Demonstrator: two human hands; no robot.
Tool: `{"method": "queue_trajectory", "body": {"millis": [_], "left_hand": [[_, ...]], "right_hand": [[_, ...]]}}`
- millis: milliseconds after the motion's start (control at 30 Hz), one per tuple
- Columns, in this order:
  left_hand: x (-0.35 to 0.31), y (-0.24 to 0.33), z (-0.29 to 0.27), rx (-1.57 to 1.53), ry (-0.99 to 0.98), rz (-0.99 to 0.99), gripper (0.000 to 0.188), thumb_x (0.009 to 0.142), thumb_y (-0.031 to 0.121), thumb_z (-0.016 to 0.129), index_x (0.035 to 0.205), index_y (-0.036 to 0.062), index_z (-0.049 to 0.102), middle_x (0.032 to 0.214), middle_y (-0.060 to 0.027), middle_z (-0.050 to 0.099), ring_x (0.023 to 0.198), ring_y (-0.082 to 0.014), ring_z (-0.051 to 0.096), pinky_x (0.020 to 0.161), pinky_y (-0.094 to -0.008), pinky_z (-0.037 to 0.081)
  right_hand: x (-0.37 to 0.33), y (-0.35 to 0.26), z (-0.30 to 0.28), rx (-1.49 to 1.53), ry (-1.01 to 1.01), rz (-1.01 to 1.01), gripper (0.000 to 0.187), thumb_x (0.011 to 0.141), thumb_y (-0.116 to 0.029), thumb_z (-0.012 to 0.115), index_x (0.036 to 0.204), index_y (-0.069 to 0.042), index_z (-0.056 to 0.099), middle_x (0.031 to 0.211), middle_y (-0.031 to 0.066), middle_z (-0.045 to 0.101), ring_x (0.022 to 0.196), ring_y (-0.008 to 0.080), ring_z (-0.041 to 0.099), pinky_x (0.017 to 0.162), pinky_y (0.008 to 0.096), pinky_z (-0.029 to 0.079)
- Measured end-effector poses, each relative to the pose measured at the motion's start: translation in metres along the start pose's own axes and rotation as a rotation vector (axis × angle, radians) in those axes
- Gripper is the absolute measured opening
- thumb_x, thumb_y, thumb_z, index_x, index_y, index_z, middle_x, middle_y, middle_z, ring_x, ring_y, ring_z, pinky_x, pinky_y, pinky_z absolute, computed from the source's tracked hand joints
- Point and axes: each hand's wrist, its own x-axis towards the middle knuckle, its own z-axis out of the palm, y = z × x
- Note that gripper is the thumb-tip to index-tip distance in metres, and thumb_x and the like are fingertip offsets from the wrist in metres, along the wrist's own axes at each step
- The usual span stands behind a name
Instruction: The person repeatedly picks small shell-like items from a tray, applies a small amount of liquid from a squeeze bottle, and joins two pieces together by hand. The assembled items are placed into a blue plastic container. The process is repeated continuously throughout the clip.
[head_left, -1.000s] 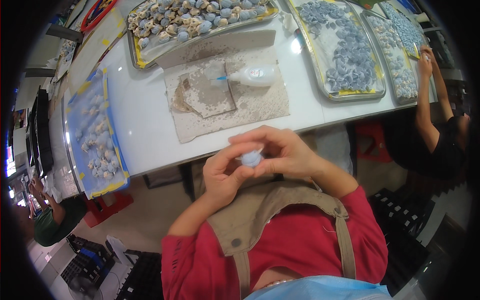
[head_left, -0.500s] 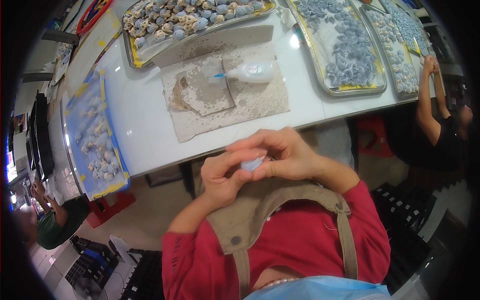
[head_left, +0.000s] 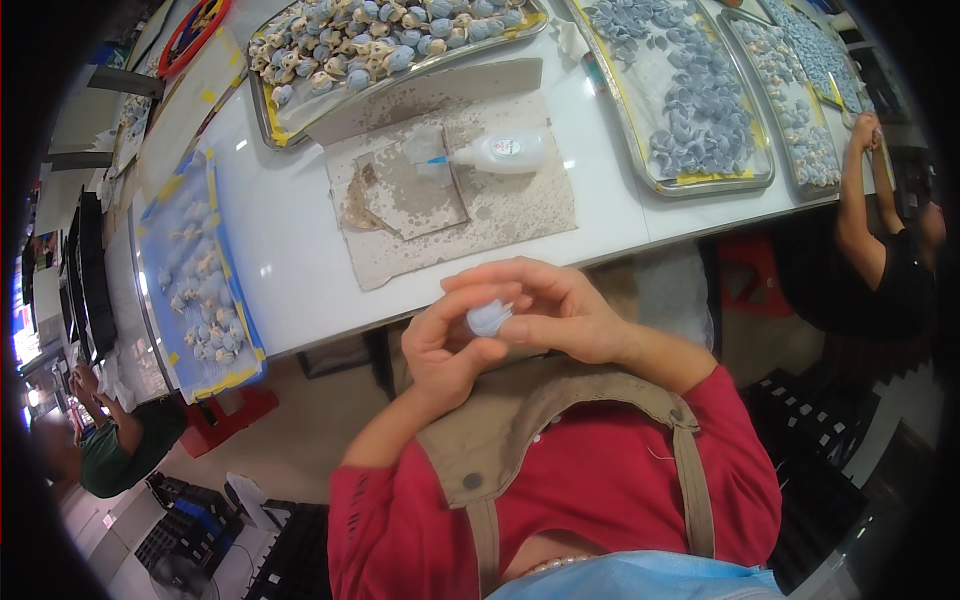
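Between my two hands sits a small pale blue petalled bud (head_left: 489,318), just in front of my chest and off the table's near edge. My left hand (head_left: 437,340) curls round its left side. My right hand (head_left: 568,315) pinches it from the right with thumb and fingers. On the table beyond lies a stained piece of cardboard (head_left: 520,215), and a clear squeeze bottle (head_left: 508,151) with a blue nozzle rests on it on its side.
A metal tray (head_left: 400,62) of blue and cream buds stands at the far side. Loose blue petals fill another tray (head_left: 640,150) to the right. More buds lie in a blue-lined tray (head_left: 252,310) at the left. Co-workers' hands (head_left: 866,130) show at right and left.
The bud has turned in my fingers and shows more of its petals. My hands have parted slightly around it.
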Motion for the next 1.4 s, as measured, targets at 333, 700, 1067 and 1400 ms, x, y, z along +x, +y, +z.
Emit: {"method": "queue_trajectory", "body": {"millis": [333, 700, 1067, 1400], "left_hand": [[0.002, -0.003, 0.009, 0.151, -0.002, 0.069, 0.030, 0.081, 0.009, 0.067, 0.108, -0.0002, 0.058, 0.105, -0.0126, 0.062, 0.092, -0.0182, 0.062, 0.079, -0.0270, 0.050], [0.006, 0.036, -0.024, 0.592, 0.142, 0.006, 0.028, 0.076, 0.005, 0.069, 0.103, 0.0027, 0.062, 0.099, -0.0071, 0.065, 0.087, -0.0140, 0.061, 0.077, -0.0264, 0.049], [0.035, 0.125, -0.193, 1.652, 0.700, 0.283, 0.018, 0.075, 0.008, 0.065, 0.092, 0.0025, 0.061, 0.086, -0.0118, 0.063, 0.082, -0.0264, 0.061, 0.072, -0.0326, 0.047], [0.259, 0.056, -0.175, 1.703, 0.341, 0.292, 0.024, 0.076, 0.017, 0.063, 0.099, 0.0090, 0.061, 0.089, -0.0102, 0.061, 0.080, -0.0274, 0.060, 0.070, -0.0369, 0.048]], "right_hand": [[-0.004, 0.009, -0.004, 0.065, 0.049, -0.068, 0.040, 0.083, -0.001, 0.052, 0.123, -0.001, 0.047, 0.125, 0.0125, 0.049, 0.110, 0.0166, 0.050, 0.095, 0.0314, 0.040], [0.018, 0.009, 0.002, -0.318, 0.057, -0.280, 0.037, 0.082, -0.002, 0.055, 0.119, 0.001, 0.051, 0.122, 0.0124, 0.053, 0.109, 0.0195, 0.052, 0.095, 0.0324, 0.040], [0.068, -0.018, -0.057, -1.347, 0.658, -0.772, 0.034, 0.074, -0.002, 0.063, 0.107, -0.002, 0.057, 0.115, 0.0149, 0.056, 0.109, 0.0307, 0.049, 0.094, 0.0375, 0.038], [0.066, -0.014, -0.062, -1.213, 0.683, -0.650, 0.037, 0.079, -0.004, 0.061, 0.114, -0.001, 0.053, 0.119, 0.0160, 0.053, 0.111, 0.0289, 0.049, 0.094, 0.0338, 0.038]]}}
